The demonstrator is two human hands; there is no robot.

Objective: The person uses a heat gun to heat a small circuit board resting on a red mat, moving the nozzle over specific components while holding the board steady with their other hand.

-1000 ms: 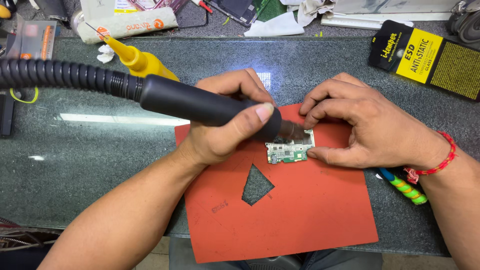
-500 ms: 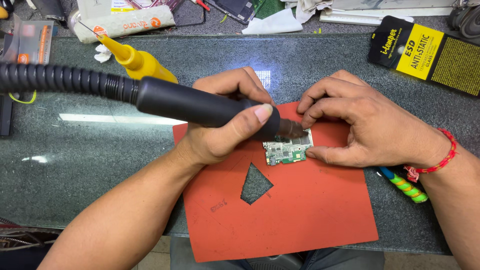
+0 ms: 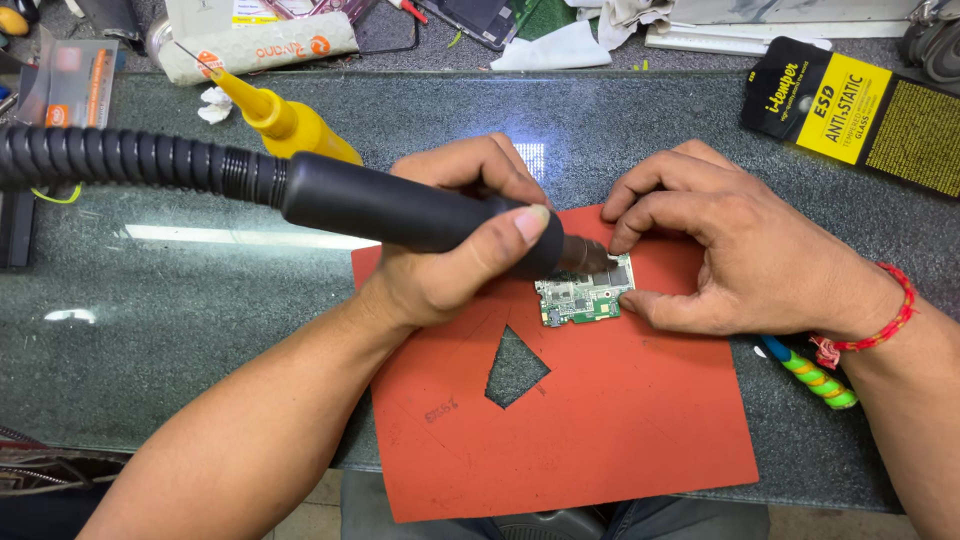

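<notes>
green circuit board (image 3: pixel 585 298) lies on the red mat (image 3: pixel 600 420) near the worktop's front edge, long axis left-right. left hand (image 3: pixel 455 255) grips the black hot-air handle (image 3: pixel 400 212), nozzle over the board's top edge; right hand (image 3: pixel 735 255), nearer, pinches the board's right end.

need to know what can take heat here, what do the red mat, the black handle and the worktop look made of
Red mat: looks like matte silicone or rubber sheet, thin, with a cut-out.
Black handle in the left hand: smooth, likely plastic, on a ribbed hose.
Worktop: speckled grey stone, seemingly under glossy glass that mirrors a light.
</notes>
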